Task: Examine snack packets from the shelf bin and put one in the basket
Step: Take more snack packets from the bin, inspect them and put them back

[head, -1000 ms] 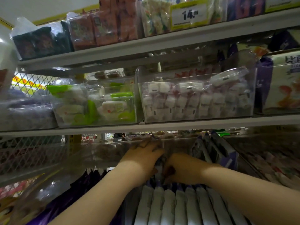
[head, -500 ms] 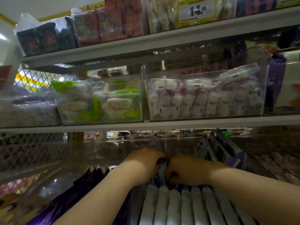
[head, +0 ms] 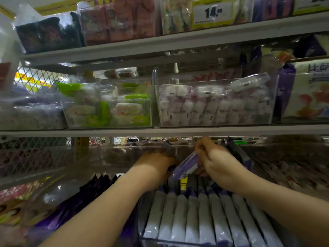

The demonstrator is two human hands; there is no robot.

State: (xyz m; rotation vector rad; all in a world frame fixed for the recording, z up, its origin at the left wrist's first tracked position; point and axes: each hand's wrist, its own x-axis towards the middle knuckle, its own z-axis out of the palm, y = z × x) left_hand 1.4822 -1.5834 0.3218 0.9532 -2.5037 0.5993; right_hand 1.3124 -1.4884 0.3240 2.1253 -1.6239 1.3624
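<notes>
One packet (head: 187, 165) is up out of the bin (head: 178, 242), pinched at its top end in the curled fingers (head: 202, 148) of the right hand (head: 219, 163), slanting down-left from them to the left hand (head: 156, 163), whose fingers are hidden, so I cannot tell their hold; no basket shows.

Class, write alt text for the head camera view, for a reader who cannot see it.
A person's right hand pinches a purple snack packet above a clear shelf bin of upright packets; the left hand reaches in beside it. Stocked shelves stand above.
</notes>
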